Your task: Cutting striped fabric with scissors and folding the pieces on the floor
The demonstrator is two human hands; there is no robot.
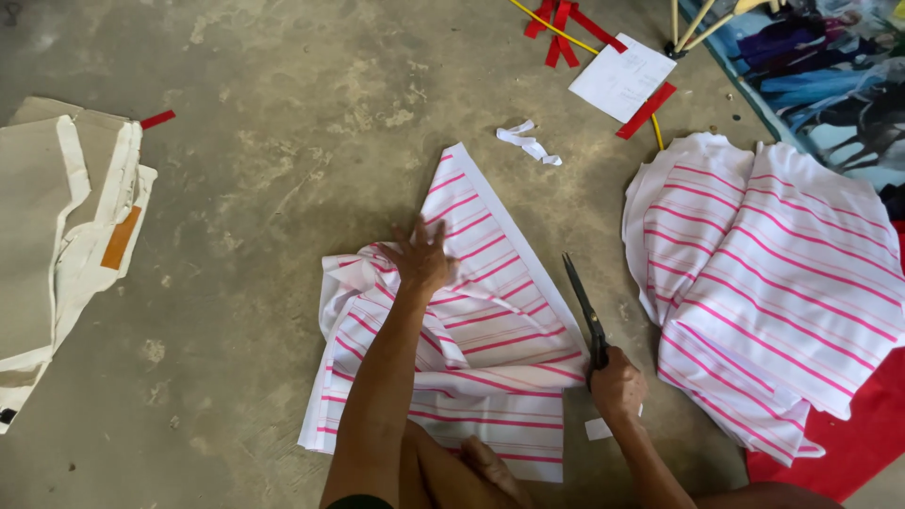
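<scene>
A folded piece of white cloth with pink stripes (490, 311) lies on the concrete floor in front of me. My left hand (421, 256) presses flat on its upper left part, fingers spread. My right hand (617, 382) grips the handles of dark scissors (584, 311), whose blades point away from me along the cloth's right edge. A bare foot (490, 467) rests on the cloth's near edge.
A larger heap of the same striped cloth (773, 283) lies at the right, partly over red fabric (858, 443). Beige cloth pieces (66, 226) lie at the left. White paper (622, 77), red strips (561, 28) and a white scrap (528, 143) lie farther off.
</scene>
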